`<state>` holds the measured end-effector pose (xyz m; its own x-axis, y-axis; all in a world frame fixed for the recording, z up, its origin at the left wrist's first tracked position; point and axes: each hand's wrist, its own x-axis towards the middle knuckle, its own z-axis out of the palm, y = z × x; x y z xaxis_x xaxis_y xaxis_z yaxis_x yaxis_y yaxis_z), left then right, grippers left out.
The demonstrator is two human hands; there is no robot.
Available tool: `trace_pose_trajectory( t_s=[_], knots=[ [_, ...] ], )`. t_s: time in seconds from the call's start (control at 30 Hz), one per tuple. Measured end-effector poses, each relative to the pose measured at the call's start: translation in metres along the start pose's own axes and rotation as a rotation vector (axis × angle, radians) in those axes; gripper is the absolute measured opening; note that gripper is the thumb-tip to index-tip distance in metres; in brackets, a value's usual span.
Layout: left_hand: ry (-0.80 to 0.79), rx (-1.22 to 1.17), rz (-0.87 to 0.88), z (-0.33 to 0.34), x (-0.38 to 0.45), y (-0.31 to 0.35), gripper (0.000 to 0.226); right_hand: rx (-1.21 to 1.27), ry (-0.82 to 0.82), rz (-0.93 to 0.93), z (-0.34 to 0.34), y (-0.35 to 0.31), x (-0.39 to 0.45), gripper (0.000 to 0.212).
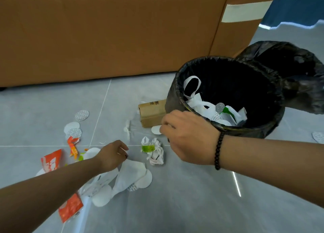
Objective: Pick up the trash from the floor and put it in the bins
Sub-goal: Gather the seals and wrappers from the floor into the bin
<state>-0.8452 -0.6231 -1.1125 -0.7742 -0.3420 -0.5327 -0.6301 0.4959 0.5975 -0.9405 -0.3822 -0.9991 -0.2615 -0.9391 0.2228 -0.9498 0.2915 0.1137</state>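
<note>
Two round bins lined with black plastic bags stand on the grey tiled floor point(192, 189) at my right; the nearer bin point(228, 133) already holds white paper and a green-and-white scrap, the farther bin point(298, 78) sits just behind it. My left hand point(112, 155) reaches down over a flat white paper bag point(129, 176), fingers curled; I cannot tell whether its grip has closed on anything. My right hand point(187, 136), a black bead bracelet point(218, 150) at the wrist, hovers beside the nearer bin's rim with fingers curled, contents hidden. Between my hands lies a crumpled white paper wad with green tape point(154, 150). A brown cardboard box point(152, 113) rests against the bin, and orange wrappers point(52, 161) and white discs lie scattered left.
</note>
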Motion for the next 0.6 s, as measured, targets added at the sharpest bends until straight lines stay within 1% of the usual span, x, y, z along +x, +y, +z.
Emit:
trace_pose_trajectory(
  t_s=[0.07, 0.1, 0.13, 0.17, 0.23, 0.27, 0.33, 0.37, 0.47, 0.53, 0.6],
  knots=[
    [0.029, 0.131, 0.066, 0.0, 0.003, -0.002, 0.02, -0.063, -0.058, -0.135, 0.025, -0.009, 0.013, 0.019],
    [0.06, 0.178, 0.09, -0.002, 0.004, -0.004, 0.022, -0.066, -0.124, -0.161, 0.036, -0.013, 0.021, 0.022],
    [0.096, 0.188, 0.106, -0.005, 0.004, -0.005, 0.024, -0.018, -0.218, -0.115, 0.047, -0.017, 0.027, 0.025],
    [0.136, 0.179, 0.12, -0.008, 0.005, -0.007, 0.025, 0.053, -0.315, -0.005, 0.058, -0.021, 0.034, 0.03],
    [0.229, 0.186, 0.139, -0.016, 0.005, -0.014, 0.028, 0.2, -0.513, 0.265, 0.081, -0.025, 0.043, 0.047],
    [0.261, 0.203, 0.134, -0.02, 0.005, -0.018, 0.031, 0.24, -0.596, 0.337, 0.093, -0.026, 0.046, 0.057],
    [0.311, 0.226, 0.09, -0.03, 0.003, -0.03, 0.039, 0.322, -0.709, 0.382, 0.116, -0.029, 0.051, 0.077],
    [0.328, 0.235, 0.067, -0.033, 0.003, -0.035, 0.042, 0.353, -0.755, 0.395, 0.124, -0.03, 0.051, 0.082],
    [0.328, 0.296, -0.02, -0.041, -0.002, -0.054, 0.052, 0.353, -0.84, 0.373, 0.141, -0.033, 0.047, 0.078],
    [0.287, 0.395, -0.08, -0.045, -0.004, -0.064, 0.062, 0.334, -0.815, 0.335, 0.146, -0.034, 0.042, 0.068],
    [0.247, 0.46, -0.137, -0.05, -0.006, -0.071, 0.072, 0.328, -0.752, 0.3, 0.148, -0.035, 0.04, 0.057]
  ],
)
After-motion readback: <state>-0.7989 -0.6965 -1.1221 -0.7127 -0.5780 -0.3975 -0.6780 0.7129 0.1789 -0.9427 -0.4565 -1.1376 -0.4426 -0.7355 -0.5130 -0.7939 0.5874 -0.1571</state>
